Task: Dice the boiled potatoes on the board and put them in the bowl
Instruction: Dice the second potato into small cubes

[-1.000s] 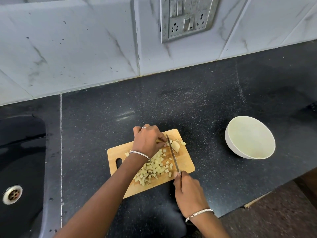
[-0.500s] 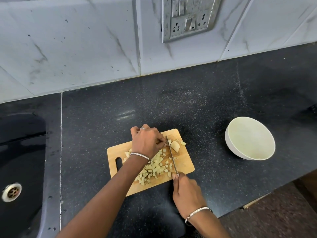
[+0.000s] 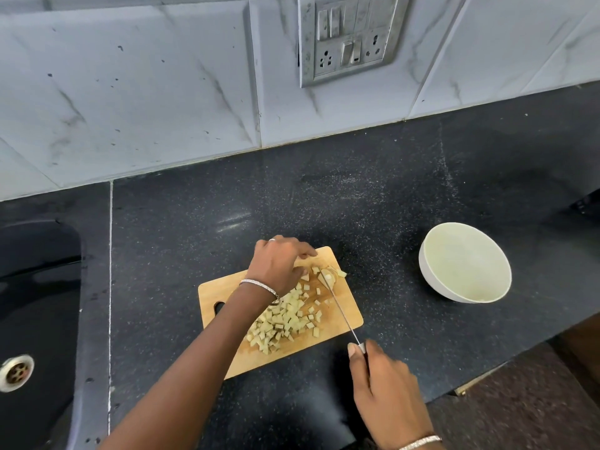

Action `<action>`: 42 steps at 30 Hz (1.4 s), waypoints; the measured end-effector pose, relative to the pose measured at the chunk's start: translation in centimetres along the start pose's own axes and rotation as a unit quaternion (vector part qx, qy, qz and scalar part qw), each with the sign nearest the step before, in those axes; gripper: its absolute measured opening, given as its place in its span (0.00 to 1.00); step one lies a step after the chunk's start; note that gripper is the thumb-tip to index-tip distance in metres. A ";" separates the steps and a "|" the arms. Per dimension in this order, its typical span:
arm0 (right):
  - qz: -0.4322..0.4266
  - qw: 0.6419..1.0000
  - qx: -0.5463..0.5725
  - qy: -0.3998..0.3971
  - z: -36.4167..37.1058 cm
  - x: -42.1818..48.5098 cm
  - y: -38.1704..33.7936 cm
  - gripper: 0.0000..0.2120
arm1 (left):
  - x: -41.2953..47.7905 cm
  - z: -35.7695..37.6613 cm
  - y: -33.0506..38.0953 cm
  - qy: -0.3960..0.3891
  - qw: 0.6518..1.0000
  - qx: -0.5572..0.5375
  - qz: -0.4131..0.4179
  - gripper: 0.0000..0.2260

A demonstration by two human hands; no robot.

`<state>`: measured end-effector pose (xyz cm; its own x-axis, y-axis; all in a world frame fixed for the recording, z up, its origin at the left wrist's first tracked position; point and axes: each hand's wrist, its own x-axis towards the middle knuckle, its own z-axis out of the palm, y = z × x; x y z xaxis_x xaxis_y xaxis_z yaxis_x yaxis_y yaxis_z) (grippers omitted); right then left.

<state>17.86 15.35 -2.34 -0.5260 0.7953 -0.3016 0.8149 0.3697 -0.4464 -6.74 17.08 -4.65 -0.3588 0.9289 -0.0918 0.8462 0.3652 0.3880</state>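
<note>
Just off the board's (image 3: 214,290) near edge the right hand (image 3: 386,394) grips a knife (image 3: 337,303) whose blade crosses diced potatoes (image 3: 285,319) heaped mid-board, its tip at a potato chunk (image 3: 328,277) beside the loosely bent, unladen left hand (image 3: 279,267), the bowl (image 3: 425,274) on the counter (image 3: 324,190) well to the board's right.

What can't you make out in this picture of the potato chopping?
Knife handle, head view: wrapped inside the right hand.
What the left hand is touching, head view: hidden beneath the hand itself.
Board near-left corner, head view: covered by the left forearm.
Sink, head view: cut off by the left edge.
</note>
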 end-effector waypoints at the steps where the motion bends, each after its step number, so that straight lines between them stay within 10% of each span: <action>1: -0.001 1.000 0.013 0.012 -0.2 -0.2 0.1 0.16 | 0.3 0.0 0.2 -0.020 1.000 0.007 0.018 0.14; 42: -0.035 0.994 0.093 0.046 2.3 0.1 3.3 0.20 | -1.6 0.9 1.8 0.030 0.972 -0.146 -0.182 0.07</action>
<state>19.93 15.57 -5.83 -0.5487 0.8142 -0.1899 0.7130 0.3372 -0.6147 -4.27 16.32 -4.59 -0.6434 0.7326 -0.2223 0.5141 0.6286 0.5836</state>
